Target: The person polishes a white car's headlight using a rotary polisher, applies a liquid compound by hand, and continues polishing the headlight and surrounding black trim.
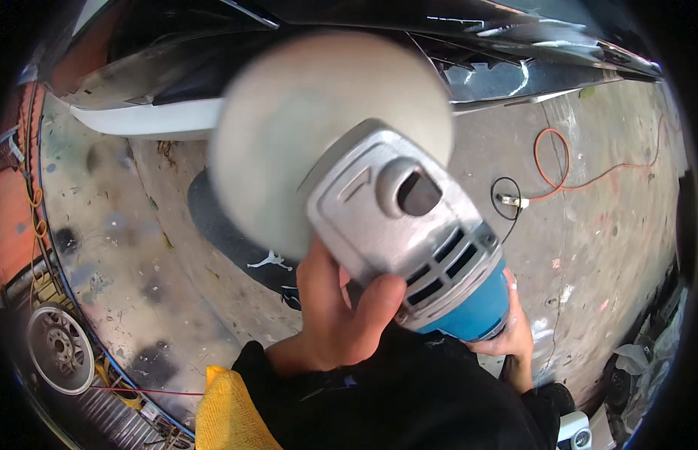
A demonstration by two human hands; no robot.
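A rotary polisher point(405, 225) with a metal gear head and a blue body point(467, 309) fills the middle of the view. Its round, pale pad point(281, 140) faces the car and has blurred edges. My left hand point(343, 315) grips the polisher at the side of its gear head, thumb near the vent slots and fingers partly hidden beneath. Around the rear of the blue body wraps my right hand point(512, 326), partly hidden by the tool. Behind the pad is the dark, glossy car body point(495, 73); whether pad and paint touch, I cannot tell.
A white lower trim point(152, 118) runs along the car. An orange extension cord point(551, 163) meets a black cable at a plug point(512, 200) on the stained concrete floor. Left are a wheel rim point(62, 349) and a yellow cloth point(228, 413). A dark shoe point(231, 230) shows below the pad.
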